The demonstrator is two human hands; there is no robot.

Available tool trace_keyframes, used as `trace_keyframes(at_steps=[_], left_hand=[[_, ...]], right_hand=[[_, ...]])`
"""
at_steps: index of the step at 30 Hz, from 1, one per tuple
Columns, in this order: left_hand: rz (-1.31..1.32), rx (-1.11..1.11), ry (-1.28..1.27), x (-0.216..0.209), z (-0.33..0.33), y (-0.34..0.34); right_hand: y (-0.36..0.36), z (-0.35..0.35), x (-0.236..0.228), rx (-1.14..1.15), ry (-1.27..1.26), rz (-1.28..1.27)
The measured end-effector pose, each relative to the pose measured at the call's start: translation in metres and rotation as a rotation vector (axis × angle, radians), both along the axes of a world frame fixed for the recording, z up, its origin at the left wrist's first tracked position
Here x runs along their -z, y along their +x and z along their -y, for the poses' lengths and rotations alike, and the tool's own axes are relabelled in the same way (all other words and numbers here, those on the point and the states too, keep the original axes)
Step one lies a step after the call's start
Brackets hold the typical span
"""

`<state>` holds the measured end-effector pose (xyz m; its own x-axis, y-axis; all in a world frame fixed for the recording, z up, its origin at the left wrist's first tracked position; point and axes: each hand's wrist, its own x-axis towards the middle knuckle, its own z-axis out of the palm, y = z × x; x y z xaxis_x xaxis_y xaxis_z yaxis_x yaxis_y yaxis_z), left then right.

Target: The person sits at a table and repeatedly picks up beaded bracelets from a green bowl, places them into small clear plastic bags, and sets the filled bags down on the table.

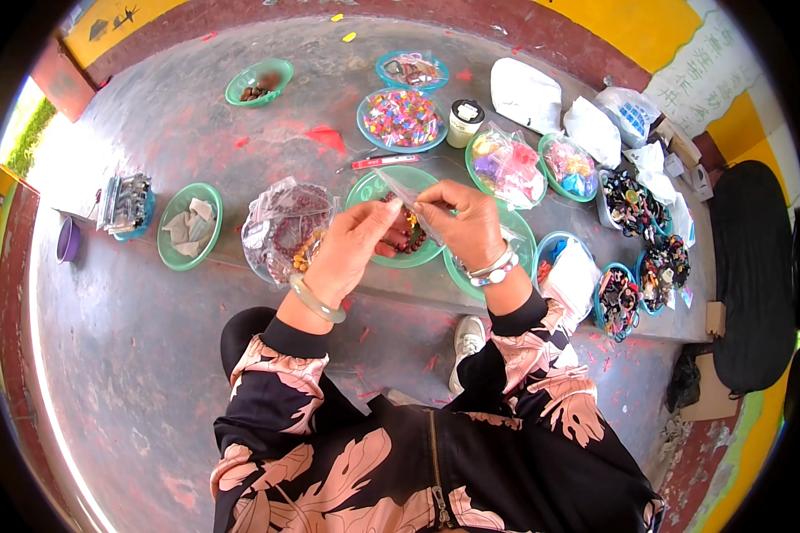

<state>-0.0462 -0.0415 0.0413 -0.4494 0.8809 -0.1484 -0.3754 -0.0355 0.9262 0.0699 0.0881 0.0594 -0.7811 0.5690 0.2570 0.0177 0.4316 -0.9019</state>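
Note:
A small clear plastic bag [402,188] is stretched between my two hands. My right hand [460,224] pinches it with thumb and fingers. My left hand [354,247] is closed at its other side, thumb pressed to the bag's edge. Dark red beads [415,238] with a yellow-gold one show just beneath my fingers. I cannot tell whether they hang from my left hand or lie in the green basin [364,185] below. Left of that basin, bagged dark red bead bracelets [276,218] fill another container. A second green basin [523,233] sits under my right wrist.
Beyond the hands are a red-and-white marker [384,162], a bowl of colourful small pieces [404,118] and a lidded cup [465,122]. Baskets of dark trinkets [617,302] and white bags [526,93] crowd the right. Leftward stand a green basin [212,192] and a purple bowl [68,240].

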Motion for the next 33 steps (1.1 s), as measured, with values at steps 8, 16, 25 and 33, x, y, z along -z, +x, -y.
trace_keyframes(at_steps=[8,16,25,33], left_hand=[[0.237,0.024,0.109,0.015,-0.007,-0.007],[0.255,0.041,0.155,0.019,-0.002,-0.011],[0.17,0.035,0.063,0.019,-0.005,-0.01],[0.102,-0.013,0.002,0.023,-0.004,-0.011]], right_hand=[[-0.01,0.011,0.013,-0.053,0.384,-0.184],[-0.008,0.009,0.01,-0.091,0.011,-0.073],[-0.009,0.002,0.023,-0.062,-0.279,-0.006],[-0.01,0.004,0.023,-0.153,-0.324,0.021]])
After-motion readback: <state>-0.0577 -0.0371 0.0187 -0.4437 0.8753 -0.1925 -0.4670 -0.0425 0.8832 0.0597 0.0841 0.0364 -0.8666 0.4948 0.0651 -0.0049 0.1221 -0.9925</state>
